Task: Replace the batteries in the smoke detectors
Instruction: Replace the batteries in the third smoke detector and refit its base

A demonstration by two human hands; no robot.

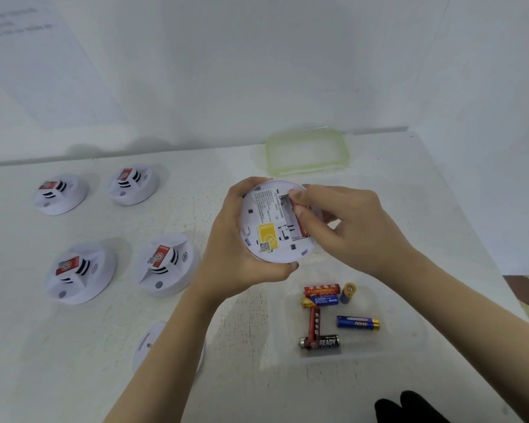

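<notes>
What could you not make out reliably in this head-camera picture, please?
Head view, the red battery in the smoke detector: fingers of the right hand cover most of it; seating unclear.
Head view, the white disc: partly hidden by the left forearm.
Head view, the sheet on the wall: print blurred.
Head view, the dark object: cut off by the bottom edge.

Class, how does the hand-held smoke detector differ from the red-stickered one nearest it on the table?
The held detector shows its back with a yellow label; the table detector shows its vented front. The left hand grips the held detector; the table detector rests untouched. Both are round and white.
</notes>
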